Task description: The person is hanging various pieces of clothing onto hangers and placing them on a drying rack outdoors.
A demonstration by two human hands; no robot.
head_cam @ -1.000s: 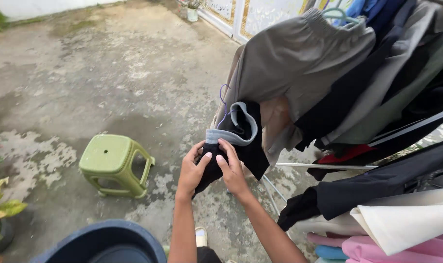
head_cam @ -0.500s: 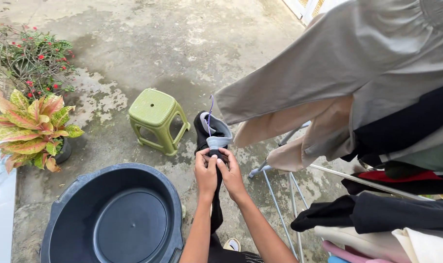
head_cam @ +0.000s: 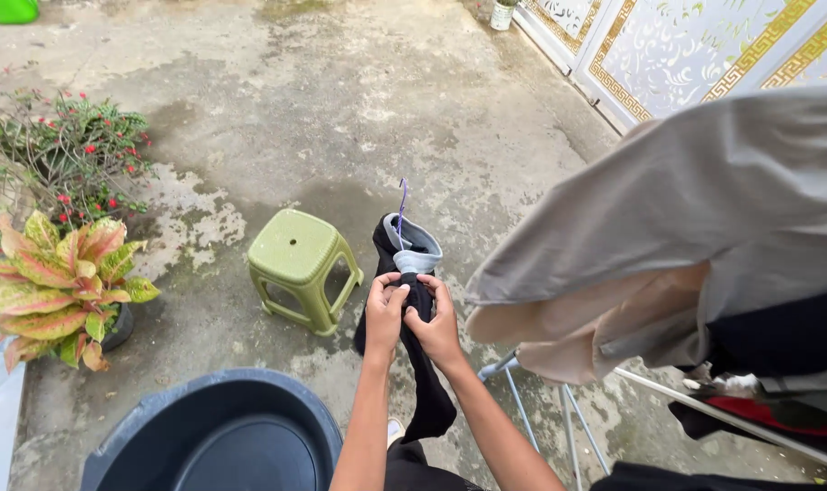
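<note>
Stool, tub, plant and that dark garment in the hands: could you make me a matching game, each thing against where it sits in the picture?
Things:
1. stool
2. tub
3. plant
4. garment

Places:
a. bottom edge, left of the arms
b. far left, in a pot
c. gripped by both hands
d. on the concrete, left of the hands

Pairs: 1-d, 2-a, 3-b, 4-c

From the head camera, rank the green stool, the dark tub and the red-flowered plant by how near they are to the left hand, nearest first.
Measured from the left hand, which grips the black garment:
1. Green stool, just to its left on the concrete.
2. Dark tub, lower left, near the bottom edge.
3. Red-flowered plant, far left by the upper edge.
</note>
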